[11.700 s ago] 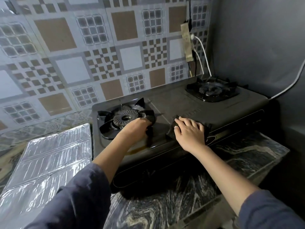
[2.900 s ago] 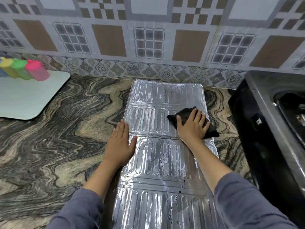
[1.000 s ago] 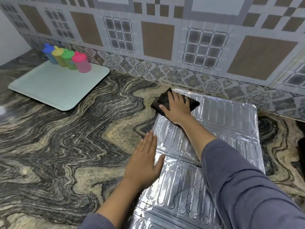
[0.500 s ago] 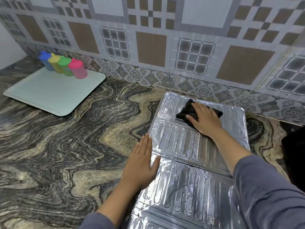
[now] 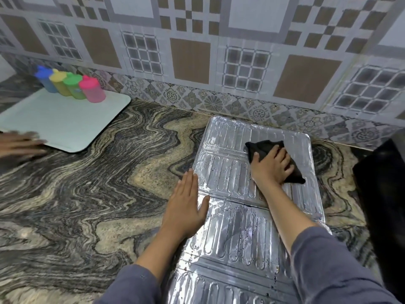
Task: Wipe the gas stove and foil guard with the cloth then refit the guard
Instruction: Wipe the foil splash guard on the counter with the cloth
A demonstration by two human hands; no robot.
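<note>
The desk is a polished stone slab with swirling black, grey and tan veins, and it meets a patterned tiled wall along its far edge. The foil guard lies flat on the right part of the desk, its far end just short of the far edge. It is a silver, shiny sheet in hinged panels, each pressed with rows of upright oblong ribs, and dark specks dot the middle panels. At the desk's right edge the black side of the gas stove shows, just beside the guard.

A pale green tray sits toward the far left corner of the desk, carrying four capped bottles in blue, yellow, green and pink along its far side. Another person's blurred hand lies at the left edge, touching the tray's near rim.

The left hand lies flat and open, fingers together, palm down on the guard's left edge where two panels join. The right hand presses palm down with fingers spread on the cloth, a small crumpled black rag on the far right part of the guard, which pokes out beyond the fingertips.
</note>
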